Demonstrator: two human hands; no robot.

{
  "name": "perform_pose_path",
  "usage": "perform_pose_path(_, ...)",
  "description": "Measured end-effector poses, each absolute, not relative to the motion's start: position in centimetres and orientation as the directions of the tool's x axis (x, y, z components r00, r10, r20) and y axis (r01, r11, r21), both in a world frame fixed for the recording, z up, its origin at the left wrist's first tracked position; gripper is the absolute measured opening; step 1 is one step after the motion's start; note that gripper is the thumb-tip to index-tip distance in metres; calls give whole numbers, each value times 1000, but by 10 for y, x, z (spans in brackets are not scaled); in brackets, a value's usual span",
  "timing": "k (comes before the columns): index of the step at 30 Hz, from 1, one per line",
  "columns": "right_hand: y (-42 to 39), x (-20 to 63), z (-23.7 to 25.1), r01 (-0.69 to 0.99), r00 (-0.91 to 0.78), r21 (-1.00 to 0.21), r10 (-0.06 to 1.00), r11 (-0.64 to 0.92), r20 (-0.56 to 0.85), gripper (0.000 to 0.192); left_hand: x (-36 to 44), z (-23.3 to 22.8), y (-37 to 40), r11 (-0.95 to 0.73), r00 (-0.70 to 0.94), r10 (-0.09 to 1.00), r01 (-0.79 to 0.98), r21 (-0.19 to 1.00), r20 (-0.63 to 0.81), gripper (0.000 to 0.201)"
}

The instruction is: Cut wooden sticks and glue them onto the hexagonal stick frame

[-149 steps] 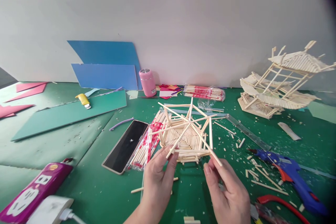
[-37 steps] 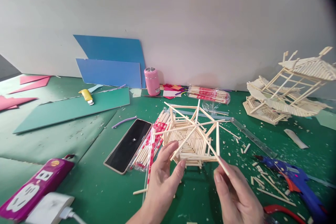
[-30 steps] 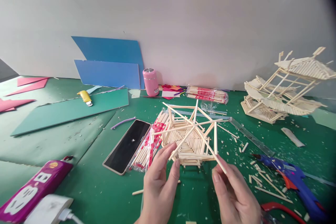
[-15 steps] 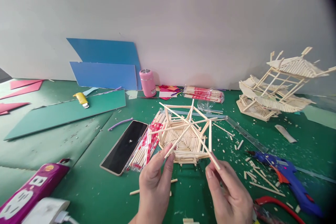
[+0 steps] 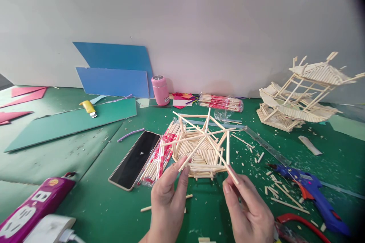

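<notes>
Grip: left hand (image 5: 167, 201) and right hand (image 5: 248, 212) each pinch a spoke tip of the stick frame (image 5: 201, 148) | near desk edge, beside phone (image 5: 135, 158) | best held steady, pressed lightly.

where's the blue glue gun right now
In the head view, the blue plastic glue gun lies on the green mat at lower right, beyond the right hand, beside scattered cut wooden sticks.
</notes>
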State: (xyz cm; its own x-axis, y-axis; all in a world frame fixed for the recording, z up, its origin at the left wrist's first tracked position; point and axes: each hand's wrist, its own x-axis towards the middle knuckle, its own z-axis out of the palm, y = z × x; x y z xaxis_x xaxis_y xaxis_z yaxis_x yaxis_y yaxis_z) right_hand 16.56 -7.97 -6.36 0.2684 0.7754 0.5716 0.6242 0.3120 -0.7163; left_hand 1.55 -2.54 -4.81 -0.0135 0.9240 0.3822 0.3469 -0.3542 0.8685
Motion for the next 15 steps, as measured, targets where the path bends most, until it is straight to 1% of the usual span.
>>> perform_pose_path(9, -78, 165, -63, 624, 267, -716, 776, 313, 572, 36, 17, -48, -25, -366, -26, 918, 327, 872, 395, 19)
perform_pose_path(15, -78, 165, -62, 629, 273, -715, 775, 306, 571, 19, 18, -50, -25, -364, -20, 921, 305, 880, 388, 22)
